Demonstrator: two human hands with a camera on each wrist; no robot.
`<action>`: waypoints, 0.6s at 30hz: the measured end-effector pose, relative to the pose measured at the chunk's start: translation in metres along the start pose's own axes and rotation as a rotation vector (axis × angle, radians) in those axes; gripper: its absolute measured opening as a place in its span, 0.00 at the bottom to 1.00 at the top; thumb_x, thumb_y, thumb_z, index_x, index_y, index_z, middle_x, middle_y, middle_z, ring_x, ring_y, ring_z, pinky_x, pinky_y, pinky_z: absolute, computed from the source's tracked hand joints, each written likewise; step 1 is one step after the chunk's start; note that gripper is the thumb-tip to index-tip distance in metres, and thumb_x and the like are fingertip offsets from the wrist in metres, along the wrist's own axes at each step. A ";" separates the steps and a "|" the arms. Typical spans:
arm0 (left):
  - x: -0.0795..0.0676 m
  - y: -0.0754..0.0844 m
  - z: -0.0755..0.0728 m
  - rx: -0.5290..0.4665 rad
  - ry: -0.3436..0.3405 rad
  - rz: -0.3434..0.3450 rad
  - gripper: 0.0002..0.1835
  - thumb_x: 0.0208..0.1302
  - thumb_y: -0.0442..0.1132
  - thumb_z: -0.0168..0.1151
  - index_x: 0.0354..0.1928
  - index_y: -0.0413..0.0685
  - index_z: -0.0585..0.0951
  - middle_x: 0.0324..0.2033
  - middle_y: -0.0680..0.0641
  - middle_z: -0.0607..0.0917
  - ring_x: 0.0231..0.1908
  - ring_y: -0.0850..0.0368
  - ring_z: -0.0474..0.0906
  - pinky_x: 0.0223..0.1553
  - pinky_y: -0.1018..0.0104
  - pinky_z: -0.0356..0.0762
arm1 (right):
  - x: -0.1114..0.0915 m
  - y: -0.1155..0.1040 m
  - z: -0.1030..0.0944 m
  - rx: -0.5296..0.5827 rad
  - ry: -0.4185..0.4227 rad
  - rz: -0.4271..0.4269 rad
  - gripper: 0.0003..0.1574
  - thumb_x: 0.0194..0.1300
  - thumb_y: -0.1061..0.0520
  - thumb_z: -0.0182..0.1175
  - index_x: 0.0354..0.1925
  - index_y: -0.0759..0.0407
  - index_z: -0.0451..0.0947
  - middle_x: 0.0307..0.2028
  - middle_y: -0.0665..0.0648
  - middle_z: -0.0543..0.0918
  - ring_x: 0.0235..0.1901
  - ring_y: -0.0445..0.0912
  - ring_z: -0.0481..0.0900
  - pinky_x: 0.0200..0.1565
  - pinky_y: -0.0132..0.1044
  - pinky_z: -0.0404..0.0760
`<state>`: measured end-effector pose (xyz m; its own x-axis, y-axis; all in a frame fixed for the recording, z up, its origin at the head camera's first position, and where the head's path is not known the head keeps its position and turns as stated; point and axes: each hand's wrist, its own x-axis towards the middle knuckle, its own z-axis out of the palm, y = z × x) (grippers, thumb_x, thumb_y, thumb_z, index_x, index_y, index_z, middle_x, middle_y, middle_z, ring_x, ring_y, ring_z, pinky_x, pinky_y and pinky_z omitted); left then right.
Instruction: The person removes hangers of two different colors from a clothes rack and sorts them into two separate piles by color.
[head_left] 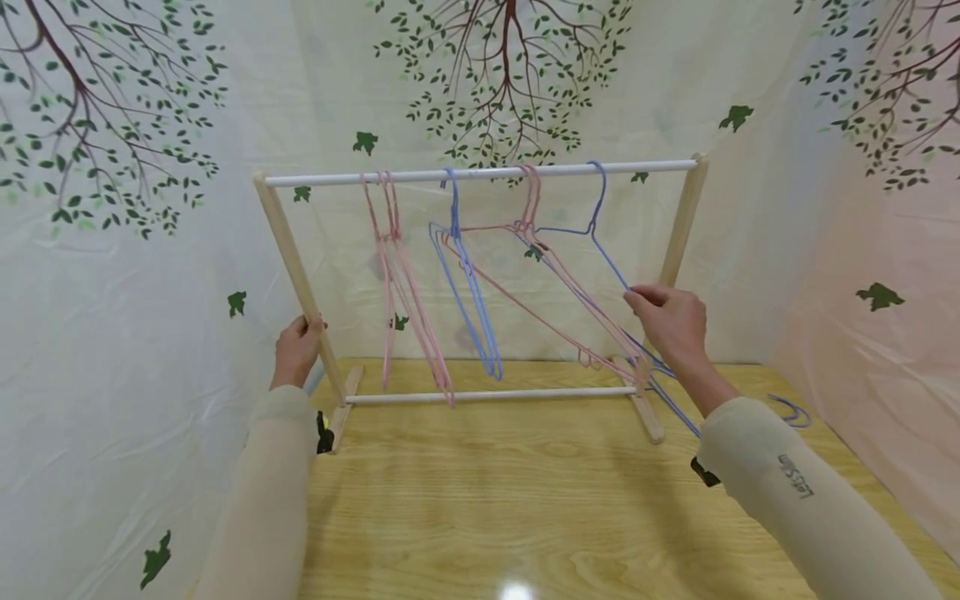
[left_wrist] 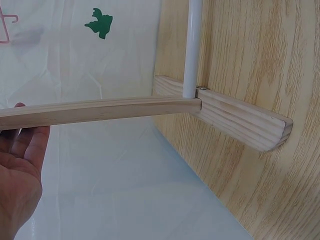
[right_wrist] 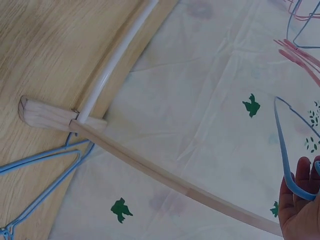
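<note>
My left hand grips the left wooden post of a small clothes rack; in the left wrist view its fingers reach around that post. On the right, my right hand pinches the shoulder of a blue hanger, whose hook sits over the white top rod. Left of it hang pink hangers, then light blue hangers near the middle. More pink hangers hang toward the left post. The right wrist view shows the held hanger's end curving into my palm.
More blue hangers lie on the wooden table beside the rack's right foot. A white lower rod joins the two feet. Behind stands a pale curtain printed with branches and leaves.
</note>
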<state>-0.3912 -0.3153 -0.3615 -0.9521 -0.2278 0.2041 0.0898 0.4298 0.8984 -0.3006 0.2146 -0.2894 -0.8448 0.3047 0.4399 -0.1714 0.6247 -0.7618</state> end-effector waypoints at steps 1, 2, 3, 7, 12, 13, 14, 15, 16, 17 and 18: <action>0.000 0.000 0.000 0.001 0.001 0.002 0.29 0.79 0.52 0.40 0.71 0.41 0.68 0.62 0.34 0.75 0.60 0.38 0.69 0.62 0.46 0.65 | 0.000 0.001 0.000 0.005 0.006 -0.003 0.25 0.69 0.43 0.62 0.50 0.61 0.86 0.42 0.62 0.87 0.34 0.40 0.79 0.33 0.27 0.74; 0.000 -0.001 0.000 0.000 0.003 0.002 0.29 0.79 0.52 0.40 0.71 0.41 0.68 0.62 0.34 0.75 0.60 0.38 0.70 0.62 0.46 0.66 | 0.000 0.002 0.000 0.014 0.013 -0.004 0.25 0.69 0.43 0.62 0.50 0.61 0.86 0.42 0.62 0.87 0.33 0.39 0.79 0.33 0.26 0.74; 0.001 -0.001 0.000 0.000 0.006 0.001 0.29 0.79 0.52 0.40 0.71 0.41 0.69 0.61 0.34 0.75 0.60 0.38 0.70 0.62 0.46 0.66 | 0.000 0.003 0.000 0.024 0.021 -0.004 0.25 0.69 0.43 0.62 0.50 0.61 0.86 0.41 0.62 0.87 0.32 0.38 0.79 0.33 0.26 0.74; 0.002 -0.003 0.002 0.002 0.008 -0.001 0.29 0.79 0.53 0.40 0.70 0.41 0.69 0.61 0.34 0.75 0.60 0.39 0.70 0.62 0.46 0.66 | -0.001 0.007 0.000 0.076 0.052 -0.004 0.25 0.68 0.43 0.63 0.49 0.62 0.86 0.39 0.58 0.87 0.32 0.34 0.79 0.34 0.25 0.75; 0.003 -0.003 0.003 0.013 0.015 -0.003 0.28 0.79 0.52 0.39 0.69 0.41 0.70 0.61 0.34 0.75 0.60 0.39 0.70 0.61 0.46 0.67 | -0.003 0.013 -0.002 0.138 0.103 -0.030 0.24 0.66 0.45 0.65 0.48 0.62 0.87 0.32 0.43 0.86 0.30 0.31 0.79 0.35 0.23 0.75; 0.003 -0.003 0.002 0.015 0.016 -0.004 0.28 0.79 0.51 0.39 0.69 0.41 0.70 0.62 0.34 0.75 0.60 0.39 0.70 0.61 0.46 0.67 | -0.003 0.015 -0.003 0.151 0.116 -0.037 0.23 0.66 0.45 0.66 0.47 0.62 0.87 0.30 0.40 0.85 0.30 0.31 0.79 0.34 0.23 0.75; 0.003 -0.002 0.002 0.013 0.016 -0.004 0.28 0.79 0.51 0.39 0.69 0.41 0.70 0.62 0.34 0.75 0.60 0.39 0.70 0.61 0.46 0.67 | -0.003 0.017 -0.003 0.165 0.128 -0.042 0.23 0.65 0.46 0.66 0.47 0.63 0.87 0.28 0.37 0.84 0.29 0.30 0.79 0.34 0.23 0.75; 0.002 -0.002 0.002 0.010 0.016 -0.005 0.28 0.79 0.51 0.40 0.69 0.41 0.70 0.62 0.34 0.75 0.60 0.39 0.70 0.61 0.46 0.67 | -0.004 0.019 -0.003 0.182 0.141 -0.049 0.22 0.65 0.47 0.67 0.47 0.63 0.87 0.27 0.35 0.83 0.28 0.30 0.80 0.34 0.22 0.75; 0.003 -0.002 0.002 0.009 0.015 -0.005 0.28 0.79 0.51 0.39 0.69 0.40 0.70 0.62 0.34 0.75 0.60 0.39 0.70 0.62 0.46 0.66 | -0.005 0.021 -0.004 0.194 0.151 -0.054 0.22 0.65 0.48 0.67 0.46 0.64 0.87 0.26 0.33 0.82 0.28 0.30 0.80 0.34 0.22 0.75; 0.003 -0.002 0.002 0.007 0.014 -0.005 0.28 0.79 0.50 0.40 0.70 0.40 0.69 0.62 0.34 0.75 0.60 0.39 0.70 0.62 0.45 0.66 | -0.005 0.023 -0.004 0.199 0.164 -0.060 0.21 0.64 0.48 0.67 0.45 0.64 0.87 0.26 0.32 0.81 0.28 0.30 0.79 0.34 0.22 0.75; 0.002 -0.002 0.002 0.006 0.015 -0.006 0.28 0.79 0.50 0.40 0.70 0.40 0.69 0.62 0.34 0.75 0.60 0.39 0.70 0.62 0.45 0.66 | -0.006 0.025 -0.005 0.201 0.178 -0.068 0.21 0.64 0.49 0.67 0.45 0.65 0.87 0.25 0.31 0.80 0.28 0.30 0.79 0.33 0.22 0.75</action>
<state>-0.3941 -0.3153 -0.3637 -0.9482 -0.2430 0.2048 0.0827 0.4335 0.8974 -0.2974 0.2318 -0.3092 -0.7286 0.3993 0.5566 -0.3374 0.4980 -0.7988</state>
